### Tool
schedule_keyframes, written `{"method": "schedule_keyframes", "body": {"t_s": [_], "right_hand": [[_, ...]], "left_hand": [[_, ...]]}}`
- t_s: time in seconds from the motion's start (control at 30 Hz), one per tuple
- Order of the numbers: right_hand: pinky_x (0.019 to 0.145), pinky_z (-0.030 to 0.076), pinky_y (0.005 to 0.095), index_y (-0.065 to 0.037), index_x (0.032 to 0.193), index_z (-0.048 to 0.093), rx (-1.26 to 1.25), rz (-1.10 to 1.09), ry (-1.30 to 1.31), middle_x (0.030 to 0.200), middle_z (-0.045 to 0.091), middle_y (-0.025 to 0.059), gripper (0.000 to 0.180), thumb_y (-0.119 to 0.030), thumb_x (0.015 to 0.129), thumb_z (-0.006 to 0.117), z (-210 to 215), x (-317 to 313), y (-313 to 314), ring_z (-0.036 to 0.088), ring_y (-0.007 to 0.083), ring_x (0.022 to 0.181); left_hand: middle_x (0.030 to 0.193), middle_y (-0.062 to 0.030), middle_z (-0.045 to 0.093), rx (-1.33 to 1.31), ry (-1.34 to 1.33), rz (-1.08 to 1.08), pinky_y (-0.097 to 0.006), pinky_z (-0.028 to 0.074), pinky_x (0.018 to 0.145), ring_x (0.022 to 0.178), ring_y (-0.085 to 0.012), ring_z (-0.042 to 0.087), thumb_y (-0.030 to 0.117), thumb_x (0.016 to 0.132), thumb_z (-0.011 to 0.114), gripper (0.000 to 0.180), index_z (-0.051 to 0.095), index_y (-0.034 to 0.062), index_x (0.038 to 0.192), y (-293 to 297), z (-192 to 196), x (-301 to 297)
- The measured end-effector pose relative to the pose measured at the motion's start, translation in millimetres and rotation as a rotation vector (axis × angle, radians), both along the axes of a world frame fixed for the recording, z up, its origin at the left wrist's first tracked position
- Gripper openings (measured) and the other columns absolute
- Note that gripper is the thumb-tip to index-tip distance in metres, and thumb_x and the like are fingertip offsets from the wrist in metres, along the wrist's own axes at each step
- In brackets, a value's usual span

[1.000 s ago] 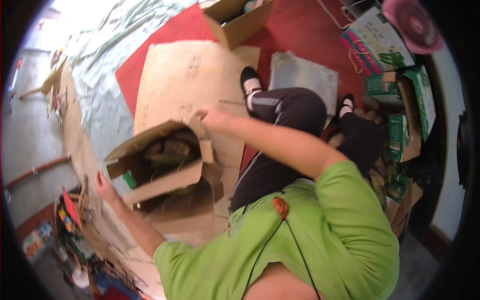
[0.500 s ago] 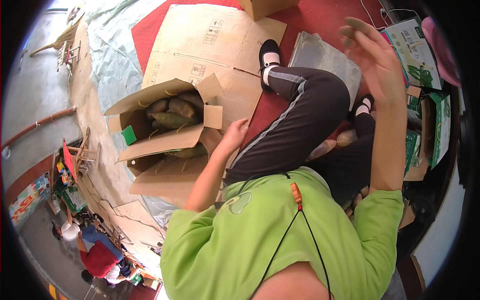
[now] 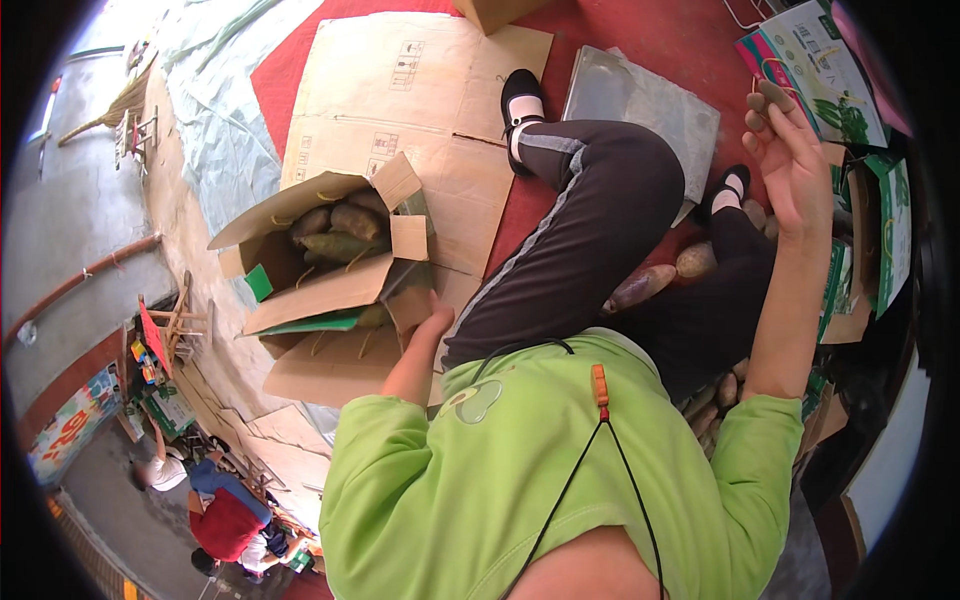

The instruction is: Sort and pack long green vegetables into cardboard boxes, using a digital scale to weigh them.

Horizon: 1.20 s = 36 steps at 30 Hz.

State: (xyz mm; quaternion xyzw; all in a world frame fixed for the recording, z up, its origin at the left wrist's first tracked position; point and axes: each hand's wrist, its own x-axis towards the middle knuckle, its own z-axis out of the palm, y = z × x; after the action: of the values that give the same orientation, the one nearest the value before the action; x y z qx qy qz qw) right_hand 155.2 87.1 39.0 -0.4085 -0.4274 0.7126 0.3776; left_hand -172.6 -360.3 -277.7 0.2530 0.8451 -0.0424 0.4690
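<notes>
Because its flaps and walls stood up around them, only the upper layer of the brown tubers (image 3: 345, 222) and one greenish tuber (image 3: 335, 245) showed inside the open carton (image 3: 325, 295). In the second carton (image 3: 325, 378), just beside it, another tuber was mostly covered, and a brown box (image 3: 500, 12) and a pink object (image 3: 872, 65) were cut off by the edge of the view. The left hand (image 3: 433, 322) was low beside the cartons, small and partly obscured; how far its fingers were open, and whether they touched the cardboard, could not be told. The right hand (image 3: 800, 190) was raised on the other side, its fingers (image 3: 795, 135) loosely curled and apart, with dark tips and nothing visible in their hold, in front of a printed white and green box (image 3: 815, 75). The cartons stood by a flattened cardboard sheet (image 3: 430, 90) over a red floor covering (image 3: 610, 40), near a grey slab (image 3: 650, 110). Loose tubers (image 3: 645, 285) lay between the person's legs. A pale plastic sheet (image 3: 220, 110) and a straw broom (image 3: 115, 105) lay farther left; below, other people (image 3: 225, 520) were small and indistinct.
</notes>
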Motion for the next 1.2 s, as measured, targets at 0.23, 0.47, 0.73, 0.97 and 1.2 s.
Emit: {"method": "schedule_keyframes", "body": {"t_s": [0.23, 0.47, 0.73, 0.97, 1.2], "right_hand": [[0.076, 0.048, 0.0249, -0.002, 0.121, 0.054, 0.022, -0.046, 0.001, 0.108, 0.063, 0.0064, 0.028, -0.009, 0.094, 0.049, -3, 36, 1, 0.059, 0.0105, 0.091], [0.077, 0.048, 0.0258, -0.002, 0.122, 0.054, -0.01, -0.103, 0.039, 0.108, 0.062, 0.0065, 0.029, -0.009, 0.095, 0.049, -18, 53, 0, 0.06, 0.0114, 0.092], [0.077, 0.048, 0.0261, 0.0, 0.124, 0.052, 0.003, -0.107, 0.065, 0.109, 0.062, 0.0069, 0.031, -0.01, 0.095, 0.048, -24, 81, 2, 0.058, 0.0118, 0.093], [0.078, 0.047, 0.0267, 0.001, 0.126, 0.049, 0.029, -0.181, 0.049, 0.112, 0.06, 0.0081, 0.032, -0.01, 0.095, 0.047, -30, 110, 2, 0.057, 0.0127, 0.095], [0.079, 0.047, 0.0275, 0.002, 0.127, 0.048, 0.001, -0.177, 0.101, 0.113, 0.06, 0.0082, 0.033, -0.01, 0.096, 0.046, -52, 133, 4, 0.056, 0.0133, 0.096]], "left_hand": [[0.128, -0.0236, 0.046, -0.016, -0.088, 0.027, -0.041, 0.036, 0.101, 0.118, -0.0376, 0.043, 0.024, 0.082, 0.061, 0.058, 0.04, -0.003, 0.129, -33, 31, 31], [0.123, -0.0203, 0.05, -0.033, -0.158, 0.063, -0.04, 0.039, 0.097, 0.113, -0.0339, 0.048, 0.024, 0.083, 0.061, 0.053, 0.044, -0.0023, 0.126, -31, 50, 37], [0.118, -0.0167, 0.055, -0.078, -0.25, 0.079, -0.038, 0.042, 0.093, 0.108, -0.0297, 0.052, 0.024, 0.083, 0.062, 0.048, 0.05, -0.0014, 0.123, -13, 67, 30], [0.113, -0.0134, 0.06, -0.131, -0.317, 0.105, -0.036, 0.045, 0.089, 0.103, -0.026, 0.056, 0.024, 0.084, 0.062, 0.044, 0.054, -0.0006, 0.12, -25, 99, 47], [0.101, -0.0136, 0.066, -0.047, -0.437, 0.331, -0.033, 0.051, 0.068, 0.087, -0.0225, 0.065, 0.011, 0.091, 0.049, 0.027, 0.061, 0.0024, 0.114, -2, 160, -8]]}}
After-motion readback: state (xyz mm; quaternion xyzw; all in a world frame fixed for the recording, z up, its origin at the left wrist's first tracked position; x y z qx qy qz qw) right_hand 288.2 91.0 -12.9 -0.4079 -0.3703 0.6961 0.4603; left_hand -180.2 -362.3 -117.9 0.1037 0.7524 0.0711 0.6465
